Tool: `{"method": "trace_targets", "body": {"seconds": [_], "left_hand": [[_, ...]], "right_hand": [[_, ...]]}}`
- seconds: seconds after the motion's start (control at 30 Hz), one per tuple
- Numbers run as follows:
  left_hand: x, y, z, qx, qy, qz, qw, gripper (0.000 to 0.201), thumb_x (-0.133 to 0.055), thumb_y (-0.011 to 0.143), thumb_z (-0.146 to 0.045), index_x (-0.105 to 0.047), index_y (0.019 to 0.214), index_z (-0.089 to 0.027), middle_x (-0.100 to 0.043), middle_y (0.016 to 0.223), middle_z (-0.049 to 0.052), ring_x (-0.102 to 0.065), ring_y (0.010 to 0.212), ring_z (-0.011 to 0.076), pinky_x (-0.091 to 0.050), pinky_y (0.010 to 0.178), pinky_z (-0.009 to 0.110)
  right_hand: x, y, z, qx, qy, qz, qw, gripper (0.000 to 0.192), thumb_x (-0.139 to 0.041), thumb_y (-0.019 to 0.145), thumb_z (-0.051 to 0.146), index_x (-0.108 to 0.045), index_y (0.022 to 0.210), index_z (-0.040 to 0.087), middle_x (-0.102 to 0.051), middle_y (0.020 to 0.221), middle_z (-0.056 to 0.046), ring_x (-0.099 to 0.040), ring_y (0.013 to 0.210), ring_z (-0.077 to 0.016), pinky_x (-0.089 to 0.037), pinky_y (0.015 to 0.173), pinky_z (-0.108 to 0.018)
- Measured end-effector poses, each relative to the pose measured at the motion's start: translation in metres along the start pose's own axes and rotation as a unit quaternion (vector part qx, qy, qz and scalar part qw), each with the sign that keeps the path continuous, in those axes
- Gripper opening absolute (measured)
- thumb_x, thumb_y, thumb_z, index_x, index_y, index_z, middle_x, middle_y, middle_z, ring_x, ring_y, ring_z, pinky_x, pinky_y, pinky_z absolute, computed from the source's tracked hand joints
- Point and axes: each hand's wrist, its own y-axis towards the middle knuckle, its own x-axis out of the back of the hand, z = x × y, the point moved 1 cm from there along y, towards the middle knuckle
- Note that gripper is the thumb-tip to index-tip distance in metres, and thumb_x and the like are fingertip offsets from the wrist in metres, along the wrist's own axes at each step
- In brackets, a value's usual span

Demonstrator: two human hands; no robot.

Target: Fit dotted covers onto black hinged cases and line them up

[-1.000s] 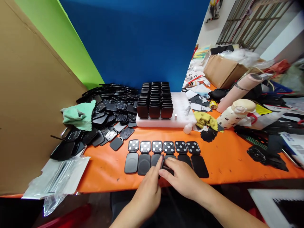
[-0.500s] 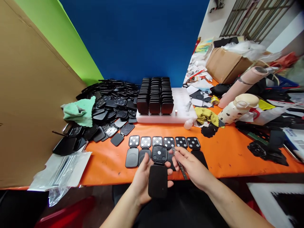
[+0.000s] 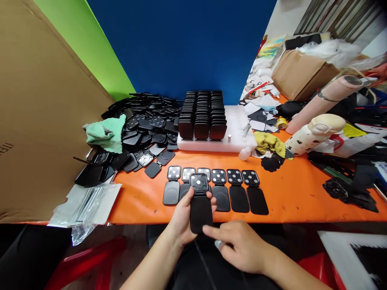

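Note:
My left hand point(image 3: 184, 219) holds an opened black hinged case point(image 3: 200, 203) upright over the table's front edge, its dotted half on top. My right hand point(image 3: 238, 243) is lower, below the table edge, fingers curled around a small silvery thing point(image 3: 218, 243) that I cannot make out clearly; its forefinger points toward the case's bottom. Behind the held case, a row of several opened black cases point(image 3: 236, 189) lies flat on the orange table point(image 3: 290, 197).
A heap of black cases point(image 3: 145, 129) with a green cloth point(image 3: 105, 133) lies at the left. A white tray point(image 3: 238, 141) holds stacked black parts point(image 3: 202, 114). Plastic bags point(image 3: 87, 203) lie front left, cardboard point(image 3: 36, 121) stands left, and a bottle point(image 3: 314, 133) and clutter lie at the right.
My left hand lifted one case out of the row and holds it up. My right hand, which was at the case with a thin tool, has dropped toward me below the table edge.

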Motion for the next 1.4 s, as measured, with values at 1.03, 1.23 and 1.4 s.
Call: {"method": "trace_targets", "body": {"seconds": [1.03, 1.23, 1.4], "left_hand": [[0.0, 0.008, 0.007, -0.193, 0.25, -0.077, 0.946, 0.033, -0.058, 0.08, -0.041, -0.056, 0.102, -0.016, -0.065, 0.095, 0.008, -0.062, 0.091, 0.0245, -0.049, 0.08, 0.038], [0.009, 0.006, 0.018, -0.26, 0.539, -0.067, 0.798, 0.064, -0.048, 0.073, -0.006, -0.038, 0.134, -0.023, -0.045, 0.136, 0.004, -0.034, 0.129, 0.0236, -0.031, 0.104, 0.037], [0.01, 0.001, 0.024, -0.28, 0.675, -0.07, 0.679, 0.07, -0.04, 0.081, -0.006, -0.014, 0.144, -0.023, -0.036, 0.143, 0.007, -0.03, 0.132, 0.0209, -0.025, 0.109, 0.039]], "right_hand": [[0.019, 0.026, -0.006, -0.181, 0.078, -0.145, 0.97, 0.016, -0.041, 0.09, 0.036, -0.05, 0.096, 0.024, -0.063, 0.085, -0.001, -0.059, 0.077, -0.0181, -0.04, 0.065, -0.028], [0.032, 0.037, 0.014, -0.149, -0.143, -0.122, 0.971, 0.026, -0.031, 0.095, 0.028, -0.056, 0.089, 0.023, -0.06, 0.084, -0.002, -0.059, 0.076, -0.0172, -0.041, 0.066, -0.028], [0.03, 0.041, 0.025, -0.136, -0.3, -0.079, 0.941, 0.025, -0.033, 0.093, 0.021, -0.057, 0.088, 0.021, -0.059, 0.08, -0.003, -0.058, 0.072, -0.0177, -0.037, 0.06, -0.028]]}}
